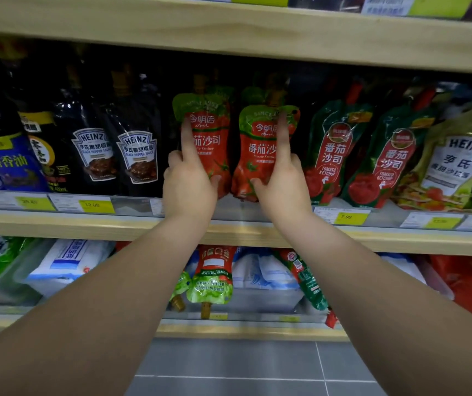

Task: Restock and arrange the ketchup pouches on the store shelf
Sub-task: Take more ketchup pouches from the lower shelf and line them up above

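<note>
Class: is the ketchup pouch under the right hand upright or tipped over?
Upright: the pouch stands on its base, cap end up, right hand against it.

A grocery shop. Wooden shelves [257,232] stocked with Heinz sauce pouches [136,155], fronted by yellow price tags [350,217] reading 7.90.

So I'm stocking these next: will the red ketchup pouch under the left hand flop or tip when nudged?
Probably floppy: the left ketchup pouch looks soft and creased. It may tip, since it leans and the left hand steadies it. Its glossy film likely feels slippery.
</note>
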`<move>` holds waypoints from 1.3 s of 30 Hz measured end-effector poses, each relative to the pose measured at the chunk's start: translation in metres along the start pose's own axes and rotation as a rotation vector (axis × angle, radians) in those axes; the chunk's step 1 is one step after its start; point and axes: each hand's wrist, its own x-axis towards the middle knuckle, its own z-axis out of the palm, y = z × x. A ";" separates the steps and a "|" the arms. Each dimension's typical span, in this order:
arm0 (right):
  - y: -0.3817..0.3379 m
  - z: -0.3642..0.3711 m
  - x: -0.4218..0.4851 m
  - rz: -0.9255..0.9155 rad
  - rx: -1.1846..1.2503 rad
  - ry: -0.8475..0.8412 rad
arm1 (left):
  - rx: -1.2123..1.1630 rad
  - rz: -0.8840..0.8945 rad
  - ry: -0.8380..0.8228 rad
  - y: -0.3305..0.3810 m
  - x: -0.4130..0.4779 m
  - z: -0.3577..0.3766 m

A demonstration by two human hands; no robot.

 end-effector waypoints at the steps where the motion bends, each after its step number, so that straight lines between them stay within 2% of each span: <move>1: 0.001 0.001 0.002 -0.002 -0.004 0.000 | 0.006 0.005 -0.006 0.001 0.002 0.002; 8: 0.004 0.009 0.011 -0.022 -0.107 -0.003 | 0.046 0.008 -0.034 0.003 0.011 0.008; 12: 0.005 0.007 0.007 0.000 -0.171 -0.001 | -0.023 0.040 -0.049 -0.002 0.006 0.004; 16: 0.004 -0.004 -0.012 -0.024 -0.133 0.013 | -0.121 0.160 -0.061 -0.012 -0.014 -0.010; 21: -0.007 -0.010 -0.060 -0.231 -0.066 0.064 | -0.095 0.369 -0.056 -0.046 -0.055 -0.032; 23: -0.011 -0.002 -0.084 -0.316 -0.015 -0.003 | -0.078 0.375 -0.080 -0.063 -0.070 -0.038; 26: -0.009 0.018 -0.117 -0.379 0.015 -0.215 | -0.045 0.304 -0.152 -0.091 -0.090 -0.043; 29: 0.002 0.040 -0.139 -0.310 -0.023 -0.472 | 0.003 0.270 -0.225 -0.114 -0.107 -0.043; 32: 0.019 0.060 -0.152 -0.257 -0.166 -0.676 | -0.009 0.242 -0.277 -0.125 -0.118 -0.041; 35: 0.032 0.078 -0.160 -0.263 -0.260 -0.752 | -0.015 0.250 -0.322 -0.133 -0.127 -0.038; 39: 0.042 0.088 -0.163 -0.247 -0.280 -0.695 | -0.003 0.251 -0.382 -0.139 -0.134 -0.036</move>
